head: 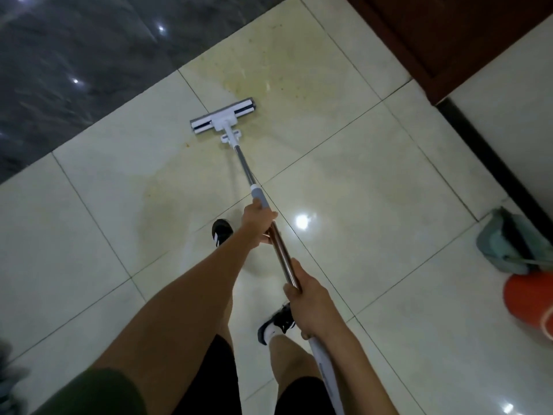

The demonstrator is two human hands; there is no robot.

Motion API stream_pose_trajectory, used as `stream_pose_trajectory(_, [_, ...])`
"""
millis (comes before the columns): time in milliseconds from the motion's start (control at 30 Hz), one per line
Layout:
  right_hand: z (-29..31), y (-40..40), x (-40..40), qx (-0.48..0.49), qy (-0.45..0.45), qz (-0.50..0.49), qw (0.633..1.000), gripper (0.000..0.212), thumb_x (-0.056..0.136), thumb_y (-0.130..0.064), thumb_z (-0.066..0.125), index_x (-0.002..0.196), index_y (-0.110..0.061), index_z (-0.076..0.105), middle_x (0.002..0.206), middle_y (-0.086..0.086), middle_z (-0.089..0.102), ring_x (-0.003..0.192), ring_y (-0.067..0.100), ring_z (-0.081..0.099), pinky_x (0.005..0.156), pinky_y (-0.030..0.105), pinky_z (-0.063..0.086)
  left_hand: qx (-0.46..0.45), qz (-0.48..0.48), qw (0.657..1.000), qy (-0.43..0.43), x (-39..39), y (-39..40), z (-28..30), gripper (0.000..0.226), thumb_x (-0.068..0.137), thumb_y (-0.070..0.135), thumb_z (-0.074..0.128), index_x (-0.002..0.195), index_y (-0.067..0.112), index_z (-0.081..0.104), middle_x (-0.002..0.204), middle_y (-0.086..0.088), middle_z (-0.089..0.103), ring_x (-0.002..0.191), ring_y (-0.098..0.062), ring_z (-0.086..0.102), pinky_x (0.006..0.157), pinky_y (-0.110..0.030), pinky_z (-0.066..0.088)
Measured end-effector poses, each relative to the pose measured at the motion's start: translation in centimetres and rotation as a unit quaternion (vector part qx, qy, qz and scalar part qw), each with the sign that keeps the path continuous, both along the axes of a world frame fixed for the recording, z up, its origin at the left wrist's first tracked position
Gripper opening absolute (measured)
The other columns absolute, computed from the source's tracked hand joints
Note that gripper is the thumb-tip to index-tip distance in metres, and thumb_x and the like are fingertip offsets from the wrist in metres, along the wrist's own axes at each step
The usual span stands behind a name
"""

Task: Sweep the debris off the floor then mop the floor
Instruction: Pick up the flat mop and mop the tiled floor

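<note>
1. Far left: dark marble strip (68,70) runs diagonally along the top left, its edge meeting the cream tile floor (344,163); wide bare tile below it.
2. Blurred grey thing (7,375) at the bottom-left edge, cannot tell what.
3. Mop head (223,115) lies flat on the tile, just inside the marble edge, on a yellowish wet patch (263,79) that spreads up and right.
4. Mop pole (246,169) slants from the head down and right toward the person.
5. Left hand (257,223) wrapped round the pole just below the grey collar, fingers curled tight.
6. Left shoe (222,231) on tile beside that hand; right shoe (276,322) lower.
7. Right hand (308,301) grips the pole further down, fingers closed round it.
8. Right: brown wood door (449,34) and dark baseboard (490,163) along the white wall bound the floor.
9. Far right: grey-green dustpan (502,244) touching an orange bucket (529,298), close to the wall.
</note>
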State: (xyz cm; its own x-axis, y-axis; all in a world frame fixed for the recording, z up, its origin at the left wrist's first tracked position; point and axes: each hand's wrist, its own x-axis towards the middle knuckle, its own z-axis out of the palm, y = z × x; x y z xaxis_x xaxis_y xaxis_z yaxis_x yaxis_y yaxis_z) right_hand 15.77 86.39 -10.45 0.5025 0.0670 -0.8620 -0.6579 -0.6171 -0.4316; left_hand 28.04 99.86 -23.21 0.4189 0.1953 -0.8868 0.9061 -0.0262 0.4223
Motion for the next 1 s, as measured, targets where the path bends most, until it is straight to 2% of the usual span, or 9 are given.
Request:
stream_pose_trajectory(67, [-0.5,0.9,1.1,0.006,-0.008,0.000,1.000,0.058,0.105,-0.029,0.044,0.157,-0.039,0.018,0.111,-0.001,0.059,0.082,0.012,0.055,0.074,0.028,0.050,0.003,0.005,1.000,-0.008,1.2,1.1,0.0,0.026,0.094,0.008,0.066,0.115,0.007,0.051,0.094,-0.019,0.065,0.075,-0.036,0.073,0.067,-0.059,0.062])
stream_pose_trajectory(100, [-0.6,1.6,1.9,0.011,-0.008,0.002,1.000,0.058,0.105,-0.029,0.043,0.157,-0.038,0.018,0.109,-0.001,0.059,0.083,0.013,0.056,0.074,0.026,0.050,0.008,0.002,1.000,-0.012,1.8,1.9,-0.1,0.026,0.094,0.008,0.067,0.115,0.007,0.052,0.093,-0.019,0.065,0.074,-0.036,0.073,0.066,-0.059,0.062])
stream_pose_trajectory(200, [-1.0,4.1,4.5,0.022,-0.013,0.006,1.000,0.056,0.106,-0.029,0.041,0.156,-0.039,0.019,0.102,-0.002,0.059,0.076,0.010,0.057,0.059,0.017,0.042,0.020,-0.014,0.999,-0.025,4.3,4.4,-0.6,0.025,0.092,0.009,0.068,0.113,0.007,0.054,0.094,-0.020,0.065,0.077,-0.038,0.073,0.066,-0.058,0.062])
stream_pose_trajectory(433, [-3.5,9.8,14.6,-0.004,-0.033,0.015,0.999,0.057,0.106,-0.032,0.041,0.156,-0.040,0.017,0.101,-0.001,0.061,0.074,0.012,0.059,0.059,0.022,0.045,0.014,-0.010,0.999,-0.035,15.0,10.0,-2.8,0.030,0.091,0.009,0.071,0.115,0.004,0.055,0.096,-0.021,0.065,0.081,-0.040,0.072,0.064,-0.057,0.062])
stream_pose_trajectory(533, [-4.3,12.6,20.3,-0.009,-0.039,0.005,0.999,0.056,0.105,-0.033,0.042,0.156,-0.041,0.019,0.111,0.005,0.065,0.080,0.016,0.061,0.068,0.028,0.052,0.009,-0.007,0.999,-0.035,20.8,12.8,-3.4,0.032,0.092,0.009,0.070,0.119,0.003,0.053,0.097,-0.020,0.064,0.081,-0.040,0.071,0.063,-0.054,0.062])
stream_pose_trajectory(633, [-4.6,16.0,26.1,-0.011,-0.053,0.008,0.998,0.055,0.106,-0.033,0.041,0.156,-0.040,0.019,0.117,0.007,0.065,0.090,0.021,0.065,0.081,0.036,0.057,0.009,0.002,0.999,-0.031,27.0,16.0,-3.6,0.035,0.092,0.008,0.070,0.121,0.002,0.052,0.092,-0.018,0.063,0.079,-0.041,0.071,0.065,-0.058,0.061])
stream_pose_trajectory(733, [-5.4,19.4,32.0,-0.012,-0.065,0.015,0.998,0.056,0.106,-0.032,0.041,0.157,-0.035,0.018,0.128,0.007,0.061,0.103,0.023,0.063,0.092,0.040,0.054,0.021,0.001,0.999,-0.031,33.0,19.1,-4.0,0.035,0.092,0.009,0.071,0.121,-0.001,0.053,0.094,-0.019,0.063,0.086,-0.043,0.072,0.069,-0.062,0.060])
stream_pose_trajectory(900, [-6.9,23.0,40.0,-0.012,-0.079,0.027,0.996,0.057,0.105,-0.030,0.043,0.157,-0.029,0.020,0.135,0.009,0.057,0.114,0.029,0.060,0.100,0.044,0.049,0.037,-0.019,0.998,-0.041,41.0,22.3,-4.1,0.036,0.095,0.011,0.068,0.124,-0.003,0.051,0.107,-0.023,0.066,0.089,-0.038,0.072,0.068,-0.056,0.062])
stream_pose_trajectory(1000, [-7.2,23.0,41.4,-0.021,-0.071,0.031,0.997,0.057,0.105,-0.029,0.043,0.157,-0.030,0.020,0.134,0.010,0.058,0.114,0.031,0.059,0.098,0.044,0.050,0.037,-0.033,0.998,-0.034,42.6,22.3,-4.1,0.035,0.095,0.010,0.068,0.123,-0.003,0.052,0.107,-0.024,0.066,0.086,-0.038,0.073,0.061,-0.056,0.062])
